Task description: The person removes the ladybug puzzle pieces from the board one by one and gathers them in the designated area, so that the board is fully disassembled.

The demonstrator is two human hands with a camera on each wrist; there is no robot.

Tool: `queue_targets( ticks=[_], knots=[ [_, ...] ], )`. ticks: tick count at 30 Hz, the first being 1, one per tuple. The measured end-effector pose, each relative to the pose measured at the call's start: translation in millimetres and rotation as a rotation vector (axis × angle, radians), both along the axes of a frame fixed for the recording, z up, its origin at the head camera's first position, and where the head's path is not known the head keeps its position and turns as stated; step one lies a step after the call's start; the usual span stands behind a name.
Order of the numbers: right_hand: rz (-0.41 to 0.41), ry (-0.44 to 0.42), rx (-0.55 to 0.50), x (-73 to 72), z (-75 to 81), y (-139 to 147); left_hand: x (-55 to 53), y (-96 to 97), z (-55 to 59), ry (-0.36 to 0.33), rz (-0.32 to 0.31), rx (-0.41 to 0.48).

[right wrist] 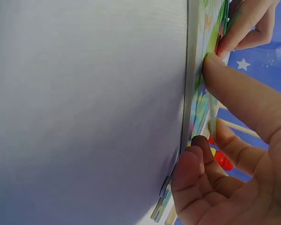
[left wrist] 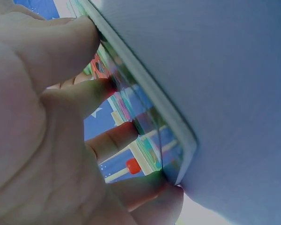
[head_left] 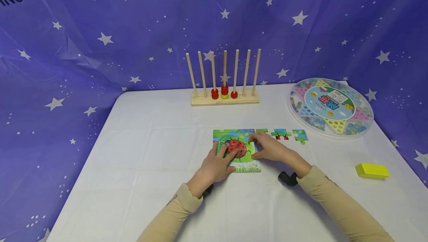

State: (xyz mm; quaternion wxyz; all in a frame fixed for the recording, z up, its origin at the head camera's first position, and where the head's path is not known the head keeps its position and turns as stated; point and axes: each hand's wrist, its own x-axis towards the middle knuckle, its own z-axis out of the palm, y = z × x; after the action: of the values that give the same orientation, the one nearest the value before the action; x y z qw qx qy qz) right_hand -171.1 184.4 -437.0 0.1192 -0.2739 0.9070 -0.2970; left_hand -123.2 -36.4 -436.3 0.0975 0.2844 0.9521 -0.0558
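Note:
A ladybug jigsaw puzzle (head_left: 250, 168) in a shallow tray lies mid-table. My left hand (head_left: 215, 164) rests on its left side, fingers spread and fingertips pressing on the red ladybug pieces (head_left: 239, 146). In the left wrist view, the left fingers (left wrist: 113, 144) touch the puzzle's surface by its edge. At the right side, my right hand (head_left: 272, 148) holds a green puzzle piece (head_left: 249, 148) between thumb and index finger. The right thumb (right wrist: 234, 84) touches the puzzle surface in the right wrist view; the other right fingers curl near the tray's edge. The hands partly hide the puzzle.
Loose puzzle pieces (head_left: 281, 133) lie right of the tray's top edge. Behind stands a wooden peg abacus (head_left: 225, 101) with red and yellow beads. A round marble board game (head_left: 329, 104) is at the back right, with a yellow block (head_left: 372, 170) nearer the right edge.

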Motion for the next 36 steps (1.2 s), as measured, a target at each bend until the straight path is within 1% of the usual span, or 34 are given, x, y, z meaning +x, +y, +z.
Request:
queue_targets(
  ticks=[5,8,10,12,15,17,21,24,27,30,33,36],
  knots=[
    [0.011,-0.024,-0.046,-1.1,-0.1,1,0.1,0.9,-0.3,0.019,-0.016,-0.031],
    [-0.024,-0.039,-0.086,-3.3,-1.9,7,0.5,1.5,0.2,0.026,-0.027,-0.045],
    [-0.054,-0.065,-0.154,-4.8,-2.5,12,1.2,1.6,0.9,0.035,-0.039,-0.054],
    [-0.080,-0.104,-0.248,-5.9,-1.7,17,1.7,1.4,1.3,0.047,-0.047,-0.063],
    [-0.092,-0.135,-0.370,-6.8,1.6,25,1.9,1.0,1.2,0.055,-0.051,-0.062],
    [-0.095,-0.135,-0.421,-6.8,4.1,31,1.8,0.9,1.1,0.051,-0.046,-0.054],
    [-0.097,-0.123,-0.462,-4.5,7.4,47,1.6,1.1,1.3,0.026,-0.025,-0.018],
    [-0.130,-0.140,-0.461,1.7,8.8,67,2.1,1.8,0.1,0.012,-0.011,-0.004],
    [-0.178,-0.163,-0.431,9.5,9.9,94,2.7,2.3,-1.2,0.008,-0.002,-0.013],
    [-0.219,-0.188,-0.360,19.5,10.6,122,3.2,2.8,-2.1,0.015,-0.012,-0.030],
    [-0.234,-0.203,-0.274,29.0,9.7,146,2.7,2.7,-2.8,0.015,-0.020,-0.019],
    [-0.239,-0.172,-0.185,35.3,8.2,160,1.0,2.5,-2.7,0.014,-0.021,-0.002]
  ],
)
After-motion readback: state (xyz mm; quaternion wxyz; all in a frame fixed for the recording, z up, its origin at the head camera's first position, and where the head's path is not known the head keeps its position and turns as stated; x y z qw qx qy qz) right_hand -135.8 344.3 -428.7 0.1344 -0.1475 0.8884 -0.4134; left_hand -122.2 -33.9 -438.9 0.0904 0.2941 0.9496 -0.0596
